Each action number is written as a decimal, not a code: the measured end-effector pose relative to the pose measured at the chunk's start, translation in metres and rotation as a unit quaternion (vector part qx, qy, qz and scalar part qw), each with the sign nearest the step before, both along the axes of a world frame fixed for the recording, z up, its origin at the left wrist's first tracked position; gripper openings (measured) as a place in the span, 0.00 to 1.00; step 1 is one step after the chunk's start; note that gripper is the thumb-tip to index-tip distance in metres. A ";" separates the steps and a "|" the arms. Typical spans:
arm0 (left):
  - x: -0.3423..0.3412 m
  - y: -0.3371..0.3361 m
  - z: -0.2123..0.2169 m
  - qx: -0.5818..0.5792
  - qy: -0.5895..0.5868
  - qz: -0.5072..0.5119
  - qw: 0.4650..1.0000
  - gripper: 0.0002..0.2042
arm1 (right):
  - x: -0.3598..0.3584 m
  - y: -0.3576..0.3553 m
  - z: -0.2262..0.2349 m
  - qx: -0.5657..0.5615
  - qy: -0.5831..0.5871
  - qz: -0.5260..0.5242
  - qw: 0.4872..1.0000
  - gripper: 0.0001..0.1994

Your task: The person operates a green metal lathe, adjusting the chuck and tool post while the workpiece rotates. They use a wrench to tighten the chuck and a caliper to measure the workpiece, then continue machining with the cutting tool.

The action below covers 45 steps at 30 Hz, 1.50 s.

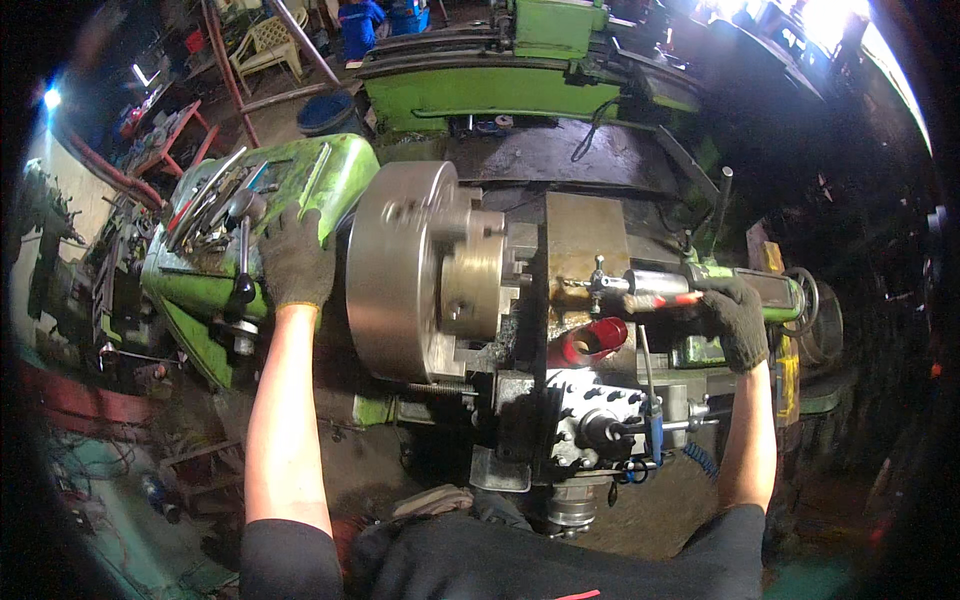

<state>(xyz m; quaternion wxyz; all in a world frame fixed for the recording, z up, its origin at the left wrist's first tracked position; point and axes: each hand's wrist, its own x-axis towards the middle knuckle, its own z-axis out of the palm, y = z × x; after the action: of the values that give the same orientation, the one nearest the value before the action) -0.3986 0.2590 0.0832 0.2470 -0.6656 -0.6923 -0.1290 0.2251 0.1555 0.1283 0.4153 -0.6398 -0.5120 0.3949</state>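
Note:
My left hand (297, 258), in a dark work glove, lies with its fingers apart on the green lathe headstock (345, 165), beside a black-knobbed lever (244, 275). To its right is the large steel chuck (395, 275), with a brassy round workpiece (474, 285) in its jaws; their edges are smeared by motion. My right hand (737, 322), also gloved, is closed around a brush (672, 300) with a reddish handle. The brush's head points left, next to the tailstock's silver quill (650, 282). Below the brush, a red cup (594, 341) stands tilted on the carriage.
A bolted tool post (597, 418) sits on the near side of the carriage. Several hand tools (215, 205) lie on the headstock. An upright lever (722, 205) and a handwheel (800, 300) are at the tailstock. Behind stand another green machine (470, 95) and a chair (268, 50).

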 end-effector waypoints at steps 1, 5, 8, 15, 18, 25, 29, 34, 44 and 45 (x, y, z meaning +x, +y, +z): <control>0.003 0.001 0.003 -0.015 -0.007 0.008 1.000 0.20 | -0.021 0.005 0.011 0.002 0.026 -0.012 1.000 0.15; 0.007 0.000 0.011 -0.047 -0.013 0.029 0.998 0.22 | -0.048 0.045 0.004 -0.038 -0.130 0.076 0.988 0.15; 0.009 0.001 0.016 -0.065 -0.006 0.034 0.997 0.22 | -0.073 0.068 -0.014 -0.044 -0.089 0.092 0.991 0.16; 0.002 0.002 0.005 -0.038 0.005 0.024 0.999 0.22 | -0.102 0.103 -0.067 0.080 -0.328 0.189 0.922 0.15; 0.002 0.004 -0.001 -0.031 0.003 0.020 0.999 0.22 | -0.103 0.114 -0.098 0.072 -0.310 0.186 0.929 0.16; 0.004 0.000 0.005 -0.017 0.028 0.018 0.999 0.20 | -0.125 0.119 -0.087 -0.008 -0.333 0.208 0.920 0.16; 0.010 0.000 0.011 -0.028 0.022 0.026 0.999 0.21 | -0.117 0.112 -0.088 0.178 -0.418 0.247 0.856 0.15; 0.011 0.000 0.012 -0.031 0.015 0.020 0.999 0.22 | -0.090 0.091 -0.047 0.008 -0.195 0.093 0.976 0.15; -0.010 0.002 -0.012 0.079 -0.085 -0.099 0.988 0.17 | 0.019 0.002 -0.049 0.027 -0.242 0.000 0.970 0.15; -0.011 -0.007 -0.009 0.090 -0.124 -0.127 0.980 0.15 | 0.014 0.001 -0.061 0.013 -0.216 0.019 0.976 0.16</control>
<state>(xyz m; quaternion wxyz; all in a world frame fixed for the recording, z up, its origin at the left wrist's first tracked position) -0.4098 0.2522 0.0737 0.1998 -0.7020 -0.6127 -0.3030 0.2391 0.1569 0.0675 0.2955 -0.6945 -0.6069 0.2490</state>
